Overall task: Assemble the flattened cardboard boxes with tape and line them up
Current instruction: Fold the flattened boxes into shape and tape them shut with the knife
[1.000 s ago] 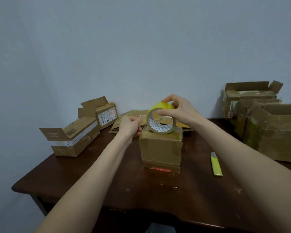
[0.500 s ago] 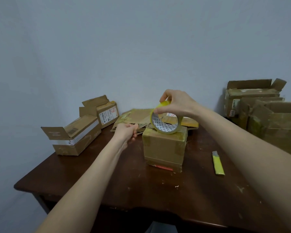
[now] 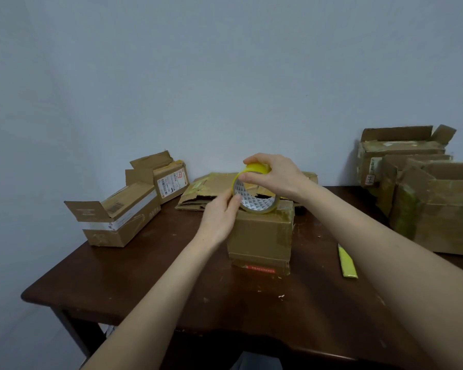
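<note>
**Tape roll held upright on the centre box**

Our right hand [image 3: 277,175] grips the yellow tape roll [image 3: 254,204] from above, with the fingers curled over its top rim. The roll stands on edge on the top of a closed, taped box [image 3: 259,236] in the middle of the dark wooden tabletop [image 3: 158,276]. Our left hand [image 3: 219,217] reaches in from the left with its fingertips against the roll's left rim. We cannot tell whether they pinch a tape end or only touch it.

Just behind the roll, flattened cardboard [image 3: 206,190] lies at the far edge against the wall. At far left sit two open boxes, a long one [image 3: 118,217] nearer us and a smaller labelled one [image 3: 170,180] behind it. A cluster of larger open boxes [image 3: 439,209] crowds the right side. A yellow-green cutter [image 3: 347,263] lies flat on the tabletop to the right of the taped box, apart from it.
</note>
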A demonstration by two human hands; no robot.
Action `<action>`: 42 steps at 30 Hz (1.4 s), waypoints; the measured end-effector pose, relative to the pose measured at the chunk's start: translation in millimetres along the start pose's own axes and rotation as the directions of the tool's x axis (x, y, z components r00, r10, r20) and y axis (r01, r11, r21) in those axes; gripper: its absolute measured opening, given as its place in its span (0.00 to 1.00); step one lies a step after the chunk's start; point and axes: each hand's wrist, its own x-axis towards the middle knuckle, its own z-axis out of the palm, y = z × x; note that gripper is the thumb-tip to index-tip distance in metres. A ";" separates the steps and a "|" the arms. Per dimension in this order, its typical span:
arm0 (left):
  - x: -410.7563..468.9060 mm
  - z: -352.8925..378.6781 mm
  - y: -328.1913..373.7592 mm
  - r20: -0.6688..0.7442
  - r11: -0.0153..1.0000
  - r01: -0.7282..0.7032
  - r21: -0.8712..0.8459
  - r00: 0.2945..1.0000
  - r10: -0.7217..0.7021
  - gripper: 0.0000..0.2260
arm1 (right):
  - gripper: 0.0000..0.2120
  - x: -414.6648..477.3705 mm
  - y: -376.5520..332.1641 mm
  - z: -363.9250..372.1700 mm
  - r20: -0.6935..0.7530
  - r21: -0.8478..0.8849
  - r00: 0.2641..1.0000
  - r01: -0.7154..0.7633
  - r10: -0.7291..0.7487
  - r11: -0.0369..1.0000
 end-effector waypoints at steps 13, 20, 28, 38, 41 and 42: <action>-12.1 -1.1 -3.6 0.068 0.983 0.156 -0.100 0.986 -0.150 0.22 | 0.26 -6.1 0.6 2.9 -0.009 0.099 1.000 -0.006 0.007 0.995; -9.2 7.6 -8.2 0.126 0.994 0.018 0.110 0.991 -0.032 0.32 | 0.27 -28.7 17.7 1.7 0.010 0.410 0.981 -0.181 0.195 0.894; -7.0 5.4 -10.4 0.234 0.928 -0.209 0.307 0.962 0.139 0.21 | 0.16 -26.6 13.8 -27.3 -0.126 0.192 0.978 -0.139 0.164 0.972; -9.1 3.7 -0.3 0.242 0.855 -0.230 0.465 0.962 0.128 0.27 | 0.23 -38.8 21.7 -65.8 -0.013 -0.092 0.981 -0.195 0.194 0.976; -3.8 17.3 18.0 0.265 0.684 -0.291 0.669 0.953 0.146 0.33 | 0.26 -42.4 27.1 -54.3 -0.087 -0.005 0.967 -0.241 0.239 0.971; -2.1 24.4 23.2 0.284 0.650 -0.320 0.689 0.945 0.164 0.35 | 0.25 -44.0 28.0 -52.1 -0.113 0.049 0.959 -0.256 0.260 0.965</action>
